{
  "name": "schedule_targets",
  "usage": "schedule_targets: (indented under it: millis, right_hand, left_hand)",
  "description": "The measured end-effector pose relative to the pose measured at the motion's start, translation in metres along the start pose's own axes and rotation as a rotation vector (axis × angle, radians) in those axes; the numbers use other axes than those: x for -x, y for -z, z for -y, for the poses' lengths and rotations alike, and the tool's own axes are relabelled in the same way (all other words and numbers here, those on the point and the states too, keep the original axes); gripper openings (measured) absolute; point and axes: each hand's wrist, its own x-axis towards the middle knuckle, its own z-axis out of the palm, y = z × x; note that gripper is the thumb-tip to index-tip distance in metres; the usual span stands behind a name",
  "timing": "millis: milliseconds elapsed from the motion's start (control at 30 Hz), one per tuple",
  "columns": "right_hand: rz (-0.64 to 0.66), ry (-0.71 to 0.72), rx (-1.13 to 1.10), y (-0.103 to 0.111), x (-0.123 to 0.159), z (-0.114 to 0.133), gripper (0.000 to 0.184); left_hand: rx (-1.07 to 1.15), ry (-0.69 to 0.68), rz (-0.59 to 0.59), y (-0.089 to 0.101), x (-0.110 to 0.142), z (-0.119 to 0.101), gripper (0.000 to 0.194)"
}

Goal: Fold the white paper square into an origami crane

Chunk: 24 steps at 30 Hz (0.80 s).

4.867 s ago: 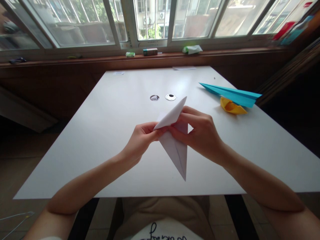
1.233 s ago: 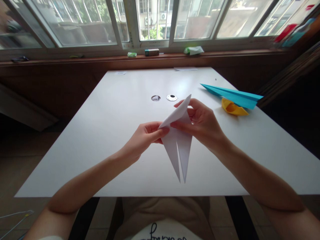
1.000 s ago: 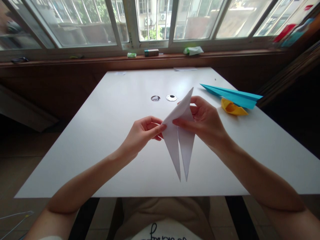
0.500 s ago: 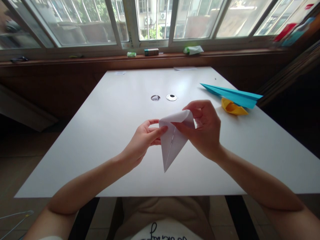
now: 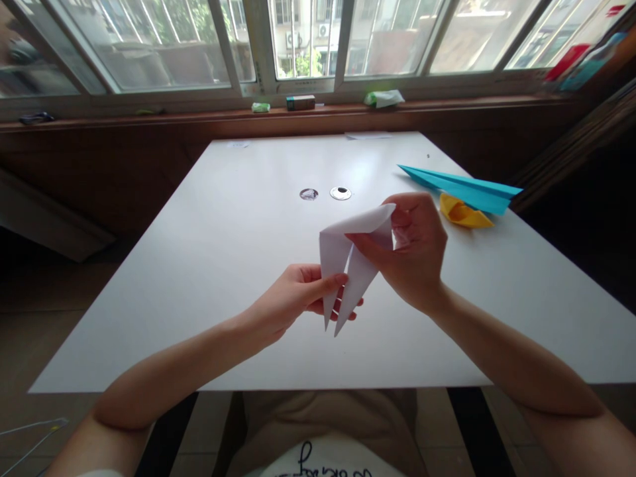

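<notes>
A folded sheet of white paper (image 5: pixel 365 222) is held up between my two hands above the table. Two narrow points hang from its lower side with a slit between them, and a flap slopes across the top. My left hand (image 5: pixel 313 291) is closed on the left point, thumb in front and fingertips showing behind the slit. My right hand (image 5: pixel 415 248) grips the right side of the paper, its thumb pressed just under the top flap and its other fingers curled behind, partly hidden.
On the white table (image 5: pixel 209 232), a blue paper plane (image 5: pixel 467 189) and a yellow paper boat (image 5: pixel 464 213) lie to the right. Two round inserts, a left one (image 5: pixel 309 194) and a right one (image 5: pixel 340 193), sit beyond my hands. A small box (image 5: pixel 301 103) is on the windowsill.
The paper's two points came together, then parted again. My left hand has shifted from the upper left edge down to the left point. The top flap has tilted flatter, and my right hand holds on.
</notes>
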Motion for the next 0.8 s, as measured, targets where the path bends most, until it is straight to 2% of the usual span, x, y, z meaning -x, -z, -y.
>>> schedule_targets:
  millis: [533,800]
  right_hand:
    - [-0.072,0.097,-0.045,0.004,-0.008,-0.006,0.026]
    - [-0.079,0.035,-0.096,0.002,-0.012,-0.013,0.03]
  left_hand:
    - [-0.047,0.09,0.176,0.0,0.003,0.008,0.026]
    - [-0.089,0.097,0.209,0.001,0.001,0.006,0.03]
